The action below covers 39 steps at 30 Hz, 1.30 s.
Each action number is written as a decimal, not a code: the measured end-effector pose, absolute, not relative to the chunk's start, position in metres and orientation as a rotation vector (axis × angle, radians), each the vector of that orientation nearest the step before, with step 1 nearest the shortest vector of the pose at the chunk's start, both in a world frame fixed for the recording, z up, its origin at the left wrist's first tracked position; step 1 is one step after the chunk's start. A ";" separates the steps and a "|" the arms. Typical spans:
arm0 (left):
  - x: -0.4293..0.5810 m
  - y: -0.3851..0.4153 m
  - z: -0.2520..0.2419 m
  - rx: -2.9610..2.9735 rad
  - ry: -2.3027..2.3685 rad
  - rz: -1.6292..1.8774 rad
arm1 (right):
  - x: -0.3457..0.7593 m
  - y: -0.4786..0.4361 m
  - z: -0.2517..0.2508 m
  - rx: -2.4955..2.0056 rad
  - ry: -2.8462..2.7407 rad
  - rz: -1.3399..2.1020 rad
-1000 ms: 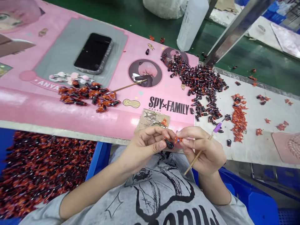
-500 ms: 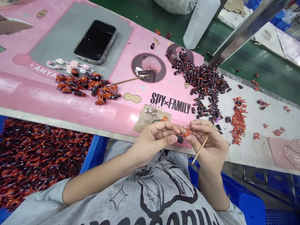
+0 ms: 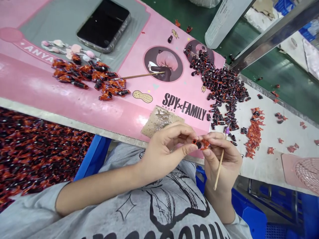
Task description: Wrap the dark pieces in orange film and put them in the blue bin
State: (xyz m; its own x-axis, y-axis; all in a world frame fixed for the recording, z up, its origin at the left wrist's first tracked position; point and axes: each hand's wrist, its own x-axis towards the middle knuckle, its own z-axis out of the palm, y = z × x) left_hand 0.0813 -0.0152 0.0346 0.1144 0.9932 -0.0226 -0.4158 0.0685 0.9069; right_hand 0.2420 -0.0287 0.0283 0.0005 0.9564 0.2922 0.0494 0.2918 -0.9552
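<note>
My left hand [image 3: 171, 146] pinches a small black plastic piece [image 3: 198, 144] with an orange rim between thumb and fingers. Against it, my right hand [image 3: 223, 154] holds a small orange spiky piece [image 3: 205, 143] in its fingertips. A thin wooden stick [image 3: 219, 169] with a purple tip is also tucked through the right fingers, pointing down. The two small pieces meet or nearly meet; the fingers partly hide where. Just behind the left hand lies a brown card [image 3: 153, 123] smeared with something shiny and wet.
Black pieces [image 3: 224, 83] are heaped at the mat's right end, beside a pile of orange pieces [image 3: 253, 132]. Joined black-and-orange pieces [image 3: 84, 74] lie left, near a phone [image 3: 104, 25] and another stick [image 3: 142, 75]. A full blue bin [image 3: 87, 159] stands below; a metal post [image 3: 264, 36] rises behind.
Both hands have come slightly right with the pieces. The black piece has turned, so its orange-rimmed end now shows. The stick in the right hand stands steeper, and the camera view has shifted.
</note>
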 end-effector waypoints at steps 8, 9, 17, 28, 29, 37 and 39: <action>0.081 -0.017 0.037 0.823 0.866 1.234 | 0.238 -0.030 0.033 -1.127 -1.642 0.703; 0.080 -0.017 0.037 0.813 0.874 1.221 | 0.238 -0.030 0.032 -1.120 -1.679 0.665; 0.076 -0.017 0.037 0.969 0.946 1.286 | 0.228 -0.031 0.031 -1.100 -1.813 0.362; 0.076 -0.017 0.031 1.350 0.961 1.531 | 0.201 -0.030 0.037 -1.079 -1.678 0.128; 0.076 -0.017 0.031 1.330 0.950 1.550 | 0.204 -0.029 0.038 -1.068 -1.699 0.162; 0.073 -0.014 0.025 0.732 0.863 1.364 | 0.228 -0.021 0.034 -1.033 -1.734 0.674; 0.070 -0.014 0.024 0.652 0.827 1.333 | 0.231 -0.018 0.029 -1.049 -1.712 0.656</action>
State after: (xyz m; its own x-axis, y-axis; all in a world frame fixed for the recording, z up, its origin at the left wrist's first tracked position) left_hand 0.0701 -0.0139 0.0238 0.0390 0.9889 -0.1432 -0.5675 0.1399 0.8114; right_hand 0.2307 -0.0181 0.0289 -0.1419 0.8761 0.4607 0.3440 0.4800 -0.8070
